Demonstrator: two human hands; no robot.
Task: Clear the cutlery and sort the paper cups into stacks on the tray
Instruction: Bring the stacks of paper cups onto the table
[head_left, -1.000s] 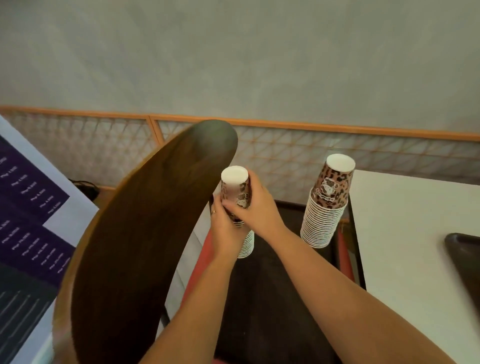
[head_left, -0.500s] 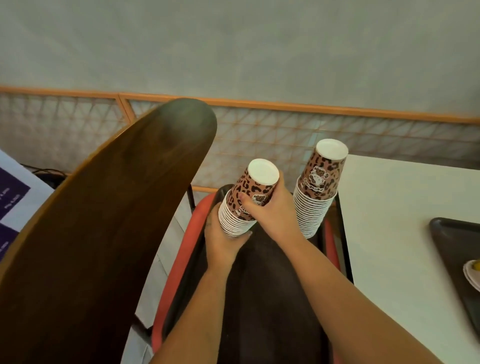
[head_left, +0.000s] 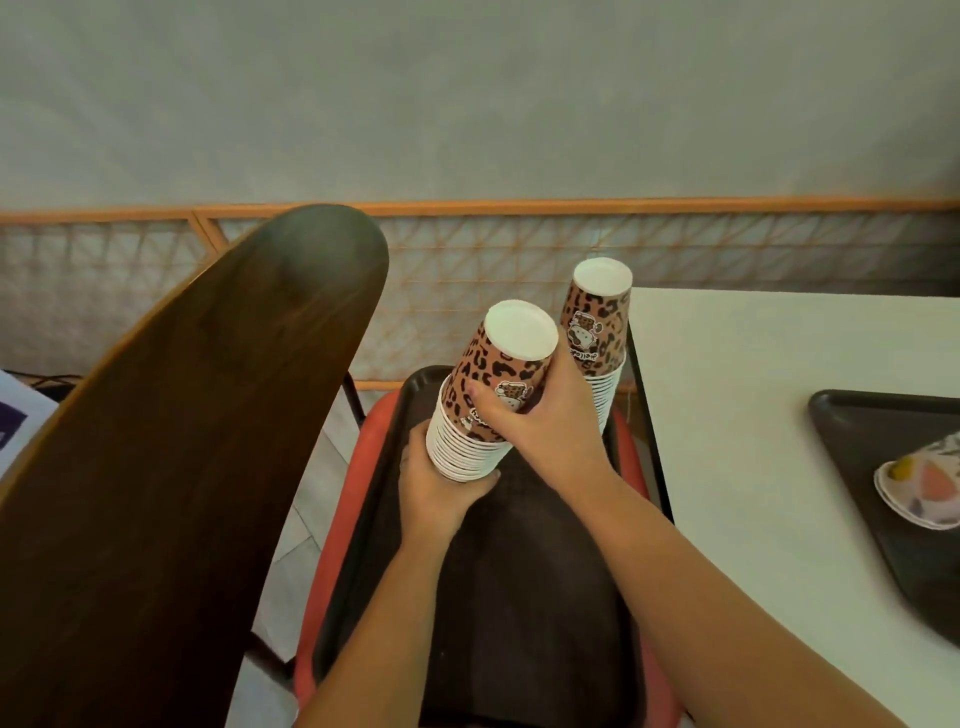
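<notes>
A stack of upside-down leopard-print paper cups (head_left: 488, 395) leans to the right above a dark tray (head_left: 519, 597) that rests on a red chair seat. My left hand (head_left: 436, 483) cups the stack's rims from below. My right hand (head_left: 540, 421) grips the top cup's side. A second, taller stack of the same cups (head_left: 597, 332) stands on the tray's far right corner, just behind my right hand. No cutlery is in view.
A dark wooden chair back (head_left: 182, 467) rises close on the left. A white table (head_left: 769, 415) lies to the right with another dark tray (head_left: 893, 493) holding a tipped pastel-patterned cup (head_left: 919, 478). A lattice screen and grey wall stand behind.
The stack in my hands has tilted further to the right and come closer to the second stack. The view has shifted right, showing more of the table and the pastel cup.
</notes>
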